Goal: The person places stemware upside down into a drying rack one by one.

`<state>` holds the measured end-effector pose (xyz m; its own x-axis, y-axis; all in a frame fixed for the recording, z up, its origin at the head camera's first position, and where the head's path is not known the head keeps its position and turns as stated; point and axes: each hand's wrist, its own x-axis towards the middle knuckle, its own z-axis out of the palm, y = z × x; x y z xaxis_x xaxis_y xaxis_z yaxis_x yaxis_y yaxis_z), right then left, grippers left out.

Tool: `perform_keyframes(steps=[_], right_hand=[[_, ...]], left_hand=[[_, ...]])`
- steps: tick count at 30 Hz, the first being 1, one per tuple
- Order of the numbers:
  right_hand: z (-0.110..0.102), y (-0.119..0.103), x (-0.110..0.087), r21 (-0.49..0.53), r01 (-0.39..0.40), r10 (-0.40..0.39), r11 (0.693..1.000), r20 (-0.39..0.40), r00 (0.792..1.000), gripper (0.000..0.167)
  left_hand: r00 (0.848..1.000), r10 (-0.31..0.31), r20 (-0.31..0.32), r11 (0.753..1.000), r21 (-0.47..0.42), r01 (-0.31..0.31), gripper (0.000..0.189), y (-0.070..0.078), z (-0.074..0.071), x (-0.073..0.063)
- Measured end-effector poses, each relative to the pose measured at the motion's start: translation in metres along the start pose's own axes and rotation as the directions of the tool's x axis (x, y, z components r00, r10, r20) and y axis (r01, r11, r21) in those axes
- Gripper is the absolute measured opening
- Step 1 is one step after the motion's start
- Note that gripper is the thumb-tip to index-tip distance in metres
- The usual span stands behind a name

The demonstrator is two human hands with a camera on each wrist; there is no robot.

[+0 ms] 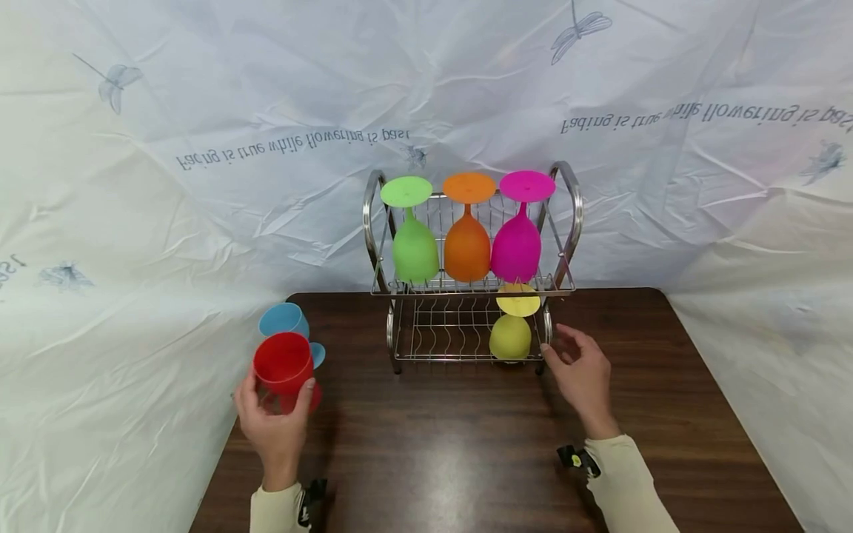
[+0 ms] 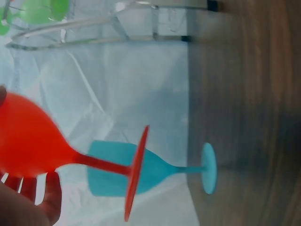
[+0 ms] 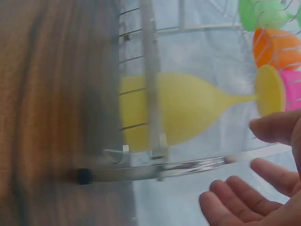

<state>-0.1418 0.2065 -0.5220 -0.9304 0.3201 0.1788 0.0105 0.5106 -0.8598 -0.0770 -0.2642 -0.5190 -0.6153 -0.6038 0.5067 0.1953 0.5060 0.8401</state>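
My left hand (image 1: 275, 429) grips a red goblet (image 1: 283, 363) by its bowl, mouth up; in the left wrist view its foot is off the table. Behind it a blue goblet (image 2: 117, 169) stands upright on the table. My right hand (image 1: 583, 374) is beside the right front post of a two-tier metal dish rack (image 1: 460, 361), fingers spread and holding nothing. Just inside that post, a yellow goblet (image 3: 188, 108) sits upside down on the lower tier. Green (image 1: 416, 252), orange (image 1: 467, 248) and magenta (image 1: 517, 248) goblets stand upside down in a row on the upper tier.
The rack stands at the back of a dark brown wooden table (image 1: 433, 444). A pale printed sheet (image 1: 300, 185) hangs behind the table and along both sides. Wire slots (image 1: 446, 337) lie left of the yellow goblet on the lower tier.
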Motion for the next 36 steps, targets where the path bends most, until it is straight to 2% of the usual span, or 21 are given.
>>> perform_keyframes(steps=[2,4,6,8,11,14,19,22,26,29,32,34,36], right_hand=[[-0.005,-0.008,-0.004,-0.035,0.034,-0.032,0.999,0.029,0.999,0.048],[-0.010,-0.015,-0.008,-0.053,0.081,-0.078,0.995,0.063,0.995,0.050],[-0.013,-0.021,-0.011,-0.080,0.147,-0.139,0.986,0.099,0.985,0.050],[-0.016,-0.025,-0.013,-0.101,0.214,-0.199,0.972,0.141,0.970,0.050],[-0.020,-0.031,-0.018,-0.104,0.297,-0.270,0.949,0.217,0.938,0.051],[-0.022,-0.038,-0.023,-0.047,0.321,-0.295,0.946,0.290,0.911,0.054],[-0.024,-0.053,-0.032,0.049,0.350,-0.345,0.935,0.349,0.871,0.057],[-0.021,-0.061,-0.036,0.106,0.396,-0.406,0.912,0.363,0.839,0.058],[-0.017,-0.068,-0.042,0.172,0.461,-0.490,0.870,0.383,0.783,0.061],[-0.014,-0.073,-0.049,0.185,0.498,-0.527,0.848,0.407,0.746,0.064],[-0.012,-0.077,-0.055,0.178,0.516,-0.537,0.838,0.439,0.720,0.068],[-0.011,-0.080,-0.057,0.172,0.522,-0.537,0.835,0.460,0.707,0.072],[-0.009,-0.083,-0.060,0.166,0.518,-0.528,0.839,0.479,0.701,0.075]], left_hand=[[0.997,0.036,0.069,0.999,0.017,-0.037,0.095,0.006,-0.002,-0.001],[0.986,0.069,0.150,0.997,0.027,-0.074,0.096,0.013,-0.002,-0.002],[0.966,0.114,0.233,0.991,0.038,-0.126,0.096,0.019,-0.001,-0.003],[0.934,0.167,0.315,0.981,0.038,-0.188,0.097,0.025,0.002,-0.005],[0.870,0.258,0.420,0.956,0.021,-0.294,0.097,0.032,0.008,-0.008],[0.801,0.322,0.505,0.929,-0.004,-0.370,0.095,0.040,0.017,-0.013],[0.699,0.338,0.631,0.918,-0.055,-0.394,0.095,0.059,0.033,-0.025],[0.628,0.365,0.687,0.899,-0.085,-0.430,0.095,0.073,0.041,-0.031],[0.517,0.419,0.746,0.838,-0.099,-0.536,0.092,0.089,0.050,-0.038],[0.447,0.444,0.777,0.792,-0.107,-0.601,0.090,0.100,0.055,-0.044],[0.392,0.467,0.792,0.756,-0.129,-0.641,0.090,0.110,0.060,-0.049],[0.364,0.487,0.794,0.732,-0.144,-0.666,0.090,0.116,0.064,-0.052],[0.341,0.494,0.800,0.718,-0.154,-0.678,0.090,0.121,0.067,-0.054]])
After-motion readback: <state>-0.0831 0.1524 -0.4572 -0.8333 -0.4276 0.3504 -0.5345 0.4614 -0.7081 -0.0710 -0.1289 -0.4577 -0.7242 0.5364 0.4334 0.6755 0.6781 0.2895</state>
